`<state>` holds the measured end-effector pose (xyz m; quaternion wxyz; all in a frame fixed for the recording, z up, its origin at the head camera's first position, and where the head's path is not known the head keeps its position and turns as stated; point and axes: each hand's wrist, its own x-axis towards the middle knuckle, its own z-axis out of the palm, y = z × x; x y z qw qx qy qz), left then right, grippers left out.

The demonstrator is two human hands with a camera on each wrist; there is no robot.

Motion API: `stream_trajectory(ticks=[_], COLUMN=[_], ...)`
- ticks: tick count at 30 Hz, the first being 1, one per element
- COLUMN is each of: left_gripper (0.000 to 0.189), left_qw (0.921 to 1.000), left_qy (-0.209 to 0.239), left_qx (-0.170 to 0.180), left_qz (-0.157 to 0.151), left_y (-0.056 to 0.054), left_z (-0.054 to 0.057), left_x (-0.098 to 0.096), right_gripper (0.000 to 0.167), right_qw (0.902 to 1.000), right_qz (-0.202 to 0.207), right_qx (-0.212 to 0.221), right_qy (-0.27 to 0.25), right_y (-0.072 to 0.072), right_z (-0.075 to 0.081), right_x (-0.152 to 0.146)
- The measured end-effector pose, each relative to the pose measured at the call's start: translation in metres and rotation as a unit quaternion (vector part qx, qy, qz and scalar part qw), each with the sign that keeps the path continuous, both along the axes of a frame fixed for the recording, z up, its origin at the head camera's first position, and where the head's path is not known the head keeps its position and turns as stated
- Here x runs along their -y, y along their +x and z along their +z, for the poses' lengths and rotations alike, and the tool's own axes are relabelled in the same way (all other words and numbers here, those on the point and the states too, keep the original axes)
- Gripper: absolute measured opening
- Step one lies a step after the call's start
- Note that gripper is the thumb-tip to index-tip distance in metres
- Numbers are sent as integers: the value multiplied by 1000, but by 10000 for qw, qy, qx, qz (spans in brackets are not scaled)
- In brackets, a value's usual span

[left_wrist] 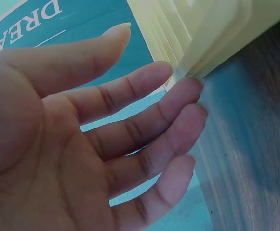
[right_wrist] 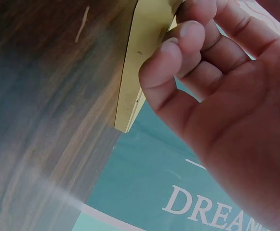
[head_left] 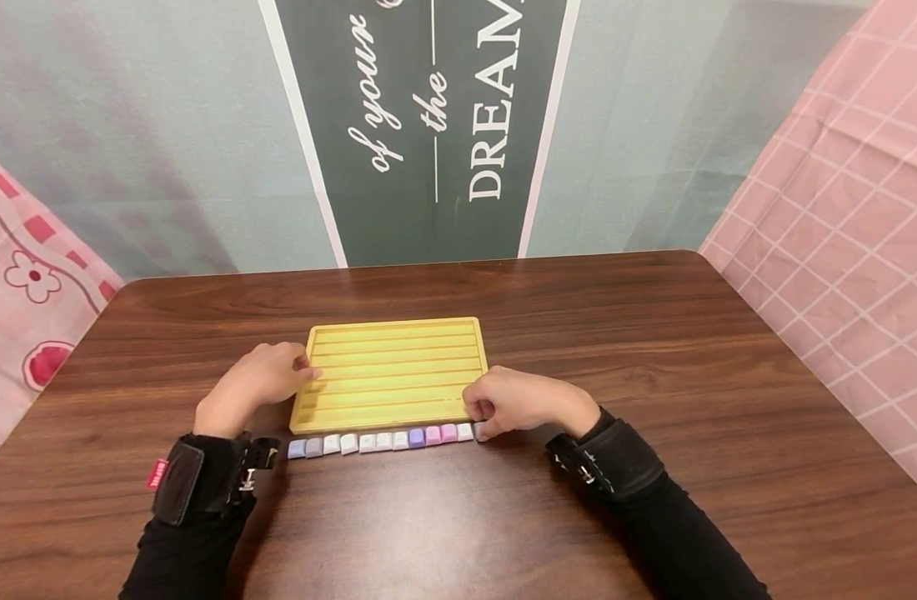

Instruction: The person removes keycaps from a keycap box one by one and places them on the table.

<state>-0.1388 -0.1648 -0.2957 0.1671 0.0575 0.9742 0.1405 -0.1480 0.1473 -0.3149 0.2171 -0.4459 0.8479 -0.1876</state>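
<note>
A shallow yellow tray [head_left: 391, 411] with raised ridges lies on the table. My left hand [head_left: 267, 372] is at its left edge; in the left wrist view the loosely bent fingers [left_wrist: 180, 96] reach the tray wall [left_wrist: 217, 43], and the thumb stands apart. Along the tray's front side runs a row of keycaps [head_left: 383, 441] in blue, grey, white, purple and pink. At the right end of that row my right hand [head_left: 514, 400] pinches a grey keycap [head_left: 479, 431]. Its other fingers [right_wrist: 161, 65] curl beside the tray's corner. The right wrist view does not show the keycap.
The brown wooden table [head_left: 616, 333] extends to both sides and in front of the row. Behind it hangs a grey-green curtain with a dark lettered panel [head_left: 428, 225]. Pink patterned cloths [head_left: 841, 208] hang at the left and right.
</note>
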Motion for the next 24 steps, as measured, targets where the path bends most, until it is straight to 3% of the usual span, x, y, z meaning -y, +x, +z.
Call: stream_trajectory(ticks=[24], left_gripper=[24], left_qw=[9999], left_qy=[3], left_qx=[100], left_qz=[15], left_y=[-2], left_z=[0], left_x=[-1], right_gripper=[22], right_qw=[9999], right_qz=[-17], right_qx=[56], right_qy=[-121], right_y=[-2], right_z=[-1], right_x=[-1])
